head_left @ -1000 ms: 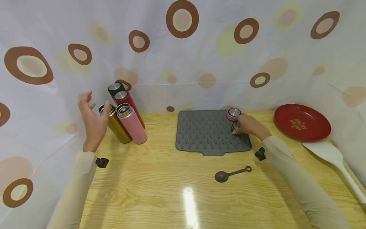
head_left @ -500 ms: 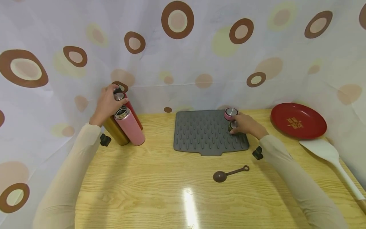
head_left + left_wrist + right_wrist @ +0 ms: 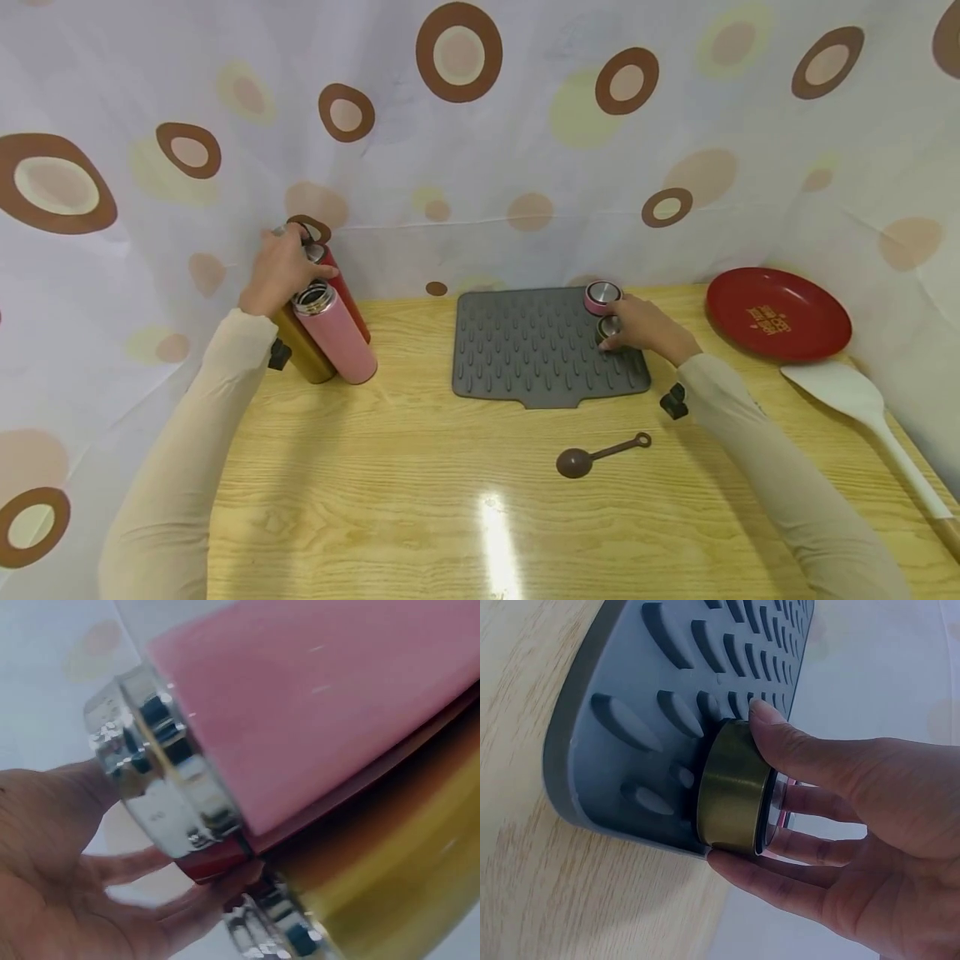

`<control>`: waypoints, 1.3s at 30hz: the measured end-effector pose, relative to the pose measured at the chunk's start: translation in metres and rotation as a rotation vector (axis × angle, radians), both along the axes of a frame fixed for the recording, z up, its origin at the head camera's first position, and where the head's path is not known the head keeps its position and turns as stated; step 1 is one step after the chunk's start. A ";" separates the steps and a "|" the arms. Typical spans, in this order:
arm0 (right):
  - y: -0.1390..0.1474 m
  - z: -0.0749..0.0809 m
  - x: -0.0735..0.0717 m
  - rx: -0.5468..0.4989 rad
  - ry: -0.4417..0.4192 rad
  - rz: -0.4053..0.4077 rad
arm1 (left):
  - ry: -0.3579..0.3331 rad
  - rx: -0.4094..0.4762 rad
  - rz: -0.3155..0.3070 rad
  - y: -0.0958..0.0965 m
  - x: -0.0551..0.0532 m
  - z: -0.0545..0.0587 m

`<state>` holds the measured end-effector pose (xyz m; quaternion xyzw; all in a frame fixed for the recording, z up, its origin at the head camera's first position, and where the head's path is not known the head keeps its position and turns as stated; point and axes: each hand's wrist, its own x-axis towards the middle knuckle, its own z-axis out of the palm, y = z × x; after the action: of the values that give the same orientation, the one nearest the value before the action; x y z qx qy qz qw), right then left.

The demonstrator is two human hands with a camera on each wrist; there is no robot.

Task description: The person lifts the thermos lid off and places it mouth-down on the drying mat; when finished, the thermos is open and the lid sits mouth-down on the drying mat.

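At the back left my left hand (image 3: 281, 268) spans the top of the red thermos (image 3: 345, 296), its thumb on the near side. Fingers pass behind the open steel necks of the pink thermos (image 3: 337, 333) and gold thermos (image 3: 303, 350); part of this grip is hidden. Behind them the black lid (image 3: 303, 232) of another thermos is mostly covered by the fingers. My right hand (image 3: 652, 327) grips the gold lid (image 3: 735, 787) on the right edge of the grey ridged mat (image 3: 517, 350), thumb and fingers around its sides. A pink lid (image 3: 602, 296) sits just behind it.
A brown spoon (image 3: 576, 462) lies in front of the mat. On the right are a red plate (image 3: 780, 315) and a large white spatula-like utensil (image 3: 840, 392). A spotted curtain (image 3: 480, 167) closes off the back and sides of the wooden table (image 3: 375, 500).
My left hand has come down from beside the bottles, fingers spread, onto the red thermos top. The right hand stays at the gold lid. The head view has shifted slightly.
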<state>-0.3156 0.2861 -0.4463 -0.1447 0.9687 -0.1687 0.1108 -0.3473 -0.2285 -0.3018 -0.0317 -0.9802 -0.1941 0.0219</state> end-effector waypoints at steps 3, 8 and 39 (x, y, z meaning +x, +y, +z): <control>0.000 -0.001 -0.001 -0.001 0.001 -0.002 | -0.071 -0.033 -0.020 0.002 -0.003 0.005; 0.000 -0.001 -0.002 -0.001 -0.004 -0.004 | -0.217 -0.074 -0.046 0.005 -0.012 0.011; 0.003 -0.007 0.001 -0.003 0.025 -0.010 | 0.454 1.081 -0.337 0.089 0.075 0.057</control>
<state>-0.3150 0.2894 -0.4537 -0.1422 0.9704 -0.1690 0.0974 -0.2727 -0.1399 -0.2443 -0.2114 -0.6953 -0.6533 0.2122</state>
